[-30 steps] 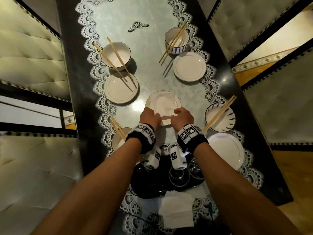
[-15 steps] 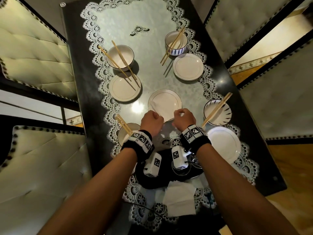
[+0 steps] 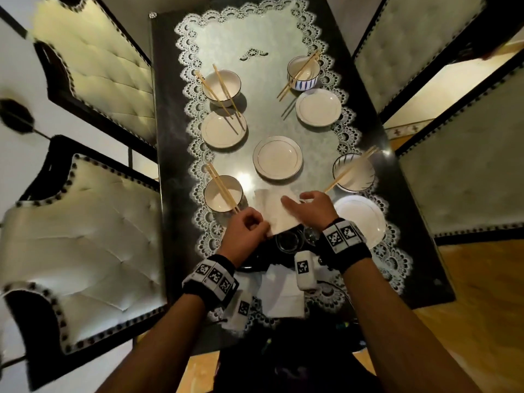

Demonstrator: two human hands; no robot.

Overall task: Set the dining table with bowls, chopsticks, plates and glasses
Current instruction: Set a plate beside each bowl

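Low centre, the left hand (image 3: 245, 228) pinched a white napkin (image 3: 273, 215); whether the right hand (image 3: 314, 208) gripped or merely touched it was unclear. The napkin half-hid the glasses (image 3: 289, 241) on a dark tray (image 3: 263, 253).

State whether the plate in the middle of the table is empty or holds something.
Empty. The middle plate shows only its bare white face; nothing lies on it.
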